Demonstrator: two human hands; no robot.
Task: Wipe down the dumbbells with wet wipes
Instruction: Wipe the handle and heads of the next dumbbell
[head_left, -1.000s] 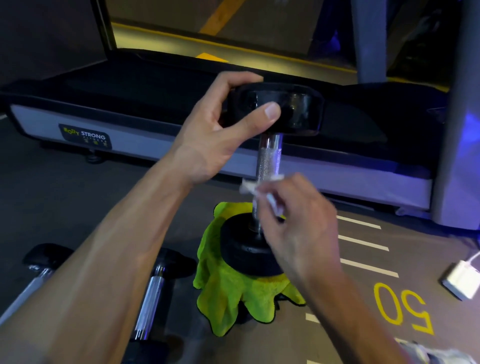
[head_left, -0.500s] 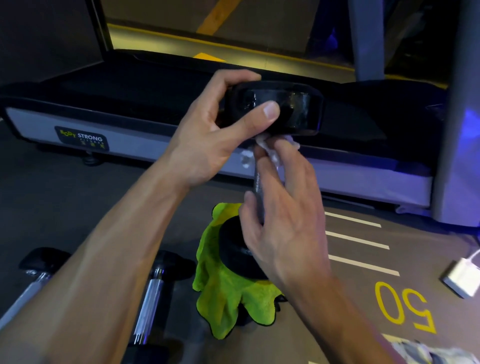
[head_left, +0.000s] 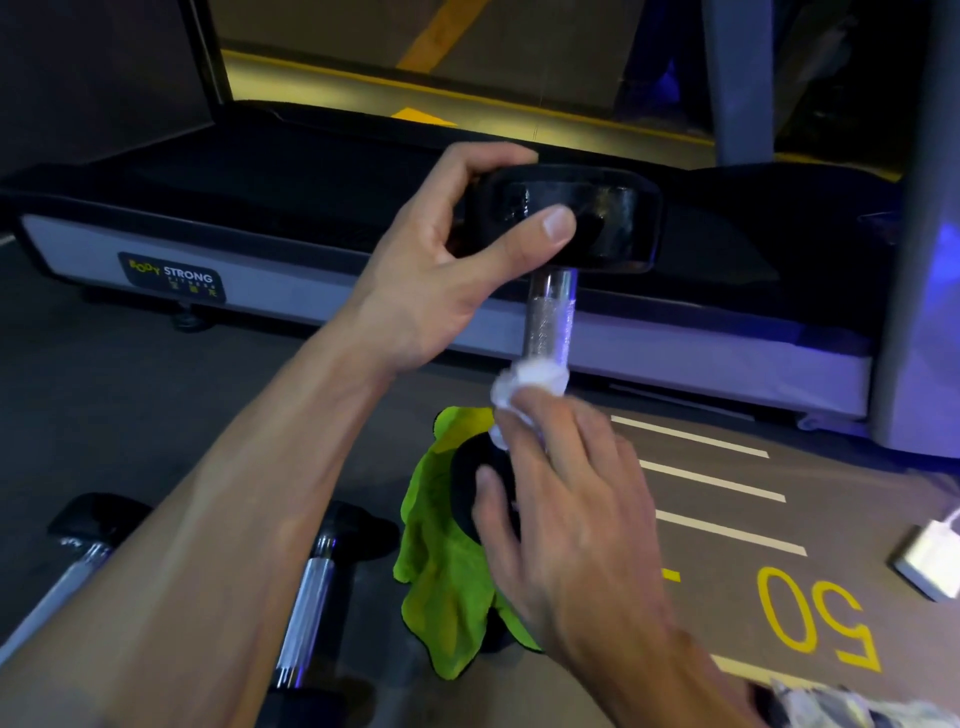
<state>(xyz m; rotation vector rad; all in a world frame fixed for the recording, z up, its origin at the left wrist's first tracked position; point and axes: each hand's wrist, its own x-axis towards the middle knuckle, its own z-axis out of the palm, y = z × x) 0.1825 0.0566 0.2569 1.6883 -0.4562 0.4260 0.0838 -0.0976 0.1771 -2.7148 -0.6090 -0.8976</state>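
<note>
A black dumbbell (head_left: 613, 228) stands upright, its lower head resting on a bright green cloth (head_left: 447, 582) on the floor. My left hand (head_left: 441, 280) grips the upper head from the left, thumb across its front. My right hand (head_left: 566, 493) holds a crumpled white wet wipe (head_left: 530, 382) wrapped against the lower part of the chrome handle (head_left: 551, 322). The lower head is mostly hidden behind my right hand.
Two more dumbbells (head_left: 306, 613) (head_left: 67, 571) lie on the floor at lower left. A treadmill base (head_left: 291, 291) runs across behind. A white charger block (head_left: 927, 561) sits at the right, yellow "50" floor marking (head_left: 815, 618) nearby, a wipes packet (head_left: 852, 706) at the bottom right.
My right hand slid the wipe up the handle to just under the top head, then back down to the lower part. My left hand kept its grip.
</note>
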